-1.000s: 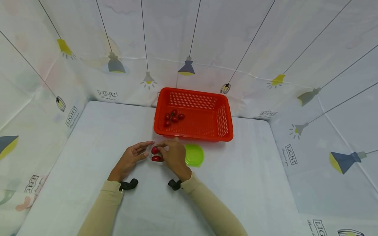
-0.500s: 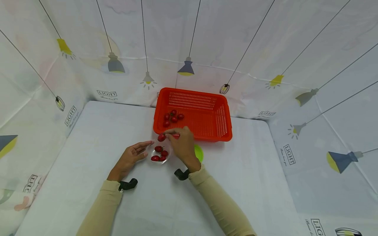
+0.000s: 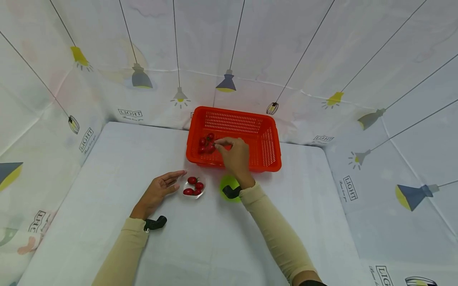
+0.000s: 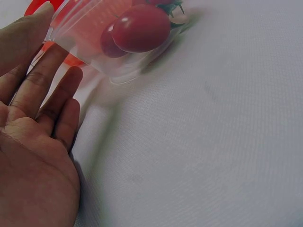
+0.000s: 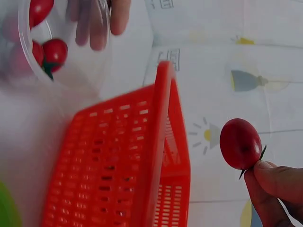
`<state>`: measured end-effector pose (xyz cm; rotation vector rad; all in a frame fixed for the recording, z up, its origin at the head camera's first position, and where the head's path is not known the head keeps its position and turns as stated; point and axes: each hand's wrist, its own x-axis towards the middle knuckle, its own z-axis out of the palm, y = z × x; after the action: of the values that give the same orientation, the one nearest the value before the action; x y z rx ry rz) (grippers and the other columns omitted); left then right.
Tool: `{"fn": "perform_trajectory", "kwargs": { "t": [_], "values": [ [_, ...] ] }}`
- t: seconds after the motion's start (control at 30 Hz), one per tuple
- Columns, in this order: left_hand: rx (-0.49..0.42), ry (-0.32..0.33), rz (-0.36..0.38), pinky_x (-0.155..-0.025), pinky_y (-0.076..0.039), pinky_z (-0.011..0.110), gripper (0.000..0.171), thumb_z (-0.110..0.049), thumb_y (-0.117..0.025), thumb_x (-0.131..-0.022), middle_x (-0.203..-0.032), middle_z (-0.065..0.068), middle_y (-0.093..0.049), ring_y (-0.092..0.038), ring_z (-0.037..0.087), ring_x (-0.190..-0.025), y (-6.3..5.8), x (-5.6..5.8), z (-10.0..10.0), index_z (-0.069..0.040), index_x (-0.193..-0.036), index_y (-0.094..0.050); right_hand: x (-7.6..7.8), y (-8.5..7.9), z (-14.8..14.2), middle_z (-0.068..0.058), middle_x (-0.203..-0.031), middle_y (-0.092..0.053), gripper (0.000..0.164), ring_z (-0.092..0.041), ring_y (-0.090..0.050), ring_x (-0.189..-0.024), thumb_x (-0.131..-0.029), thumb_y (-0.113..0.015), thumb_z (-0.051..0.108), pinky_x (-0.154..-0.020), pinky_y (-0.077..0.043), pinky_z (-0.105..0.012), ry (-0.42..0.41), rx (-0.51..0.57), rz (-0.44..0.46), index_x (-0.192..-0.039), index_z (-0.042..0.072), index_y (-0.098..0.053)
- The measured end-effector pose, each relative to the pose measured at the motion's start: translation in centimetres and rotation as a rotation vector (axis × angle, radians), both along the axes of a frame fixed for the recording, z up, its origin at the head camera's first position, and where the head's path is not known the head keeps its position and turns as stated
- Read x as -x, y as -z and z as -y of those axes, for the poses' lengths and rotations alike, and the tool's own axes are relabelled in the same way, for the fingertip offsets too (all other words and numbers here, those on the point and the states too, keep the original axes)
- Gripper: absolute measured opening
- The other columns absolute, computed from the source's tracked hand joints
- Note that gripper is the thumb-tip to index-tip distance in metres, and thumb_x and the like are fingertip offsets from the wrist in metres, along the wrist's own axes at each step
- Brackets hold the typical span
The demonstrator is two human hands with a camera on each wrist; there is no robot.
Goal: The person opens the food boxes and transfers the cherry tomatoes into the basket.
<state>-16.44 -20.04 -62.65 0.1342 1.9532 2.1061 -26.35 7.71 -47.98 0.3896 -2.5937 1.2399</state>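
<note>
My right hand (image 3: 236, 157) is over the red basket (image 3: 234, 162), pinching a cherry tomato (image 5: 239, 143) by its green stem end between thumb and finger. In the head view that tomato overlaps several other cherry tomatoes (image 3: 202, 141) at the basket's left end. My left hand (image 3: 158, 194) rests beside a small clear plastic container (image 3: 201, 193), fingers fairly straight and fingertips right at its rim. Inside the container lie several cherry tomatoes (image 3: 192, 180), some with green stems, as the left wrist view also shows.
A light green lid (image 3: 229, 182) lies right of the container, partly under my right wrist and its black camera mount (image 3: 231, 192). The basket stands at the back of the white table (image 3: 143, 147), near a sheet wall (image 3: 161, 99) printed with lamps.
My right hand has lifted a cherry tomato out of the clear container and carried it up and right, over the red basket. The left hand has stayed at the container.
</note>
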Motion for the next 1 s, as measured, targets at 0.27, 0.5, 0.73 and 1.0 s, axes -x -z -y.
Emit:
{"fn": "perform_trajectory", "kwargs": {
  "t": [0.27,0.5,0.73,1.0],
  "values": [
    [0.0,0.005,-0.008,-0.113,-0.041,0.008,0.05,-0.006,-0.066,-0.105,-0.163,0.008,-0.053,-0.037,0.031,-0.158,-0.1,0.0,-0.1,-0.013,-0.154,-0.056,3.2,0.2,-1.4,0.003,-0.1,-0.083,0.006,-0.009,-0.04,-0.059,-0.096,-0.081,0.026,-0.054,-0.032,-0.026,0.02,-0.03,0.133,-0.1,0.024,-0.086],
    [-0.019,-0.001,0.006,-0.112,-0.042,0.009,0.05,-0.005,-0.065,-0.105,-0.163,0.008,-0.053,-0.037,0.032,-0.158,-0.4,-0.1,-0.1,-0.013,-0.153,-0.057,6.1,0.7,-1.8,0.003,-0.098,-0.082,0.004,-0.021,-0.068,-0.093,-0.095,-0.082,0.026,-0.079,-0.055,-0.039,0.025,-0.088,0.246,-0.094,0.024,-0.086],
    [-0.018,0.002,0.007,-0.113,-0.041,0.009,0.05,-0.006,-0.067,-0.104,-0.163,0.008,-0.053,-0.037,0.03,-0.159,-0.3,-0.1,-0.1,-0.013,-0.153,-0.057,8.4,1.3,-1.9,0.001,-0.094,-0.081,0.004,-0.022,-0.071,-0.09,-0.095,-0.083,0.024,-0.08,-0.059,-0.043,0.034,-0.131,0.328,-0.094,0.021,-0.086],
    [-0.018,-0.005,0.017,-0.112,-0.042,0.008,0.05,-0.006,-0.067,-0.104,-0.163,0.007,-0.053,-0.036,0.031,-0.159,-0.4,-0.1,0.0,-0.013,-0.153,-0.058,10.6,1.7,-1.9,-0.004,-0.105,-0.082,0.005,-0.026,-0.07,-0.104,-0.095,-0.083,0.022,-0.092,-0.061,-0.046,0.014,-0.16,0.463,-0.095,0.018,-0.086]
  ]
}}
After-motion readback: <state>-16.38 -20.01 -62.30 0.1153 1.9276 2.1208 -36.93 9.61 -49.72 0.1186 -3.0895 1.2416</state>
